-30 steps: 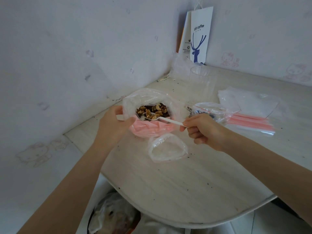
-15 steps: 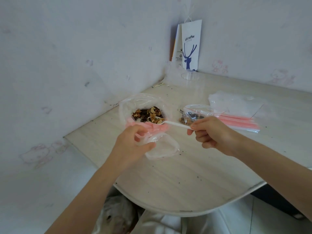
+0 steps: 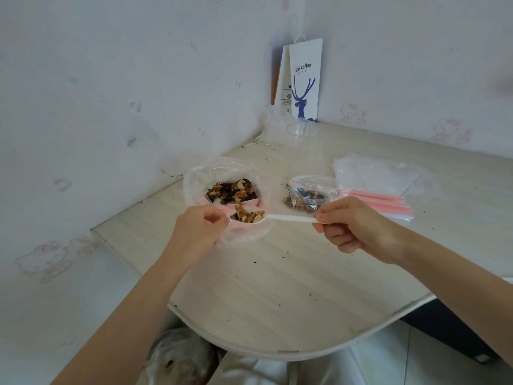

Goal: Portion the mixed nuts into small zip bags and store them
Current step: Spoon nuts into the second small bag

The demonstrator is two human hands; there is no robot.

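- The left hand has its fingers curled, pinching the near rim of a small clear zip bag and holding its mouth open above the table.
- The right hand pinches the end of a white plastic spoon between thumb and forefinger, with the other fingers curled under.
- The spoon lies about level, and its bowl is heaped with a scoop of nuts right over the open mouth of the small bag, just beside the left fingertips.
- The big bag of mixed nuts stands open just behind the small bag, its plastic rolled outward; walnuts, cashews and dark pieces show inside.
- To the right of it, near the right hand, a filled small bag lies on the table with nuts inside.
- Further right lies a stack of empty zip bags with pink seal strips, partly behind the right hand.
- A clear plastic cup stands near the far corner, in front of a white paper bag printed with a blue deer that leans against the wall.
- Dark crumbs are scattered across the tabletop.
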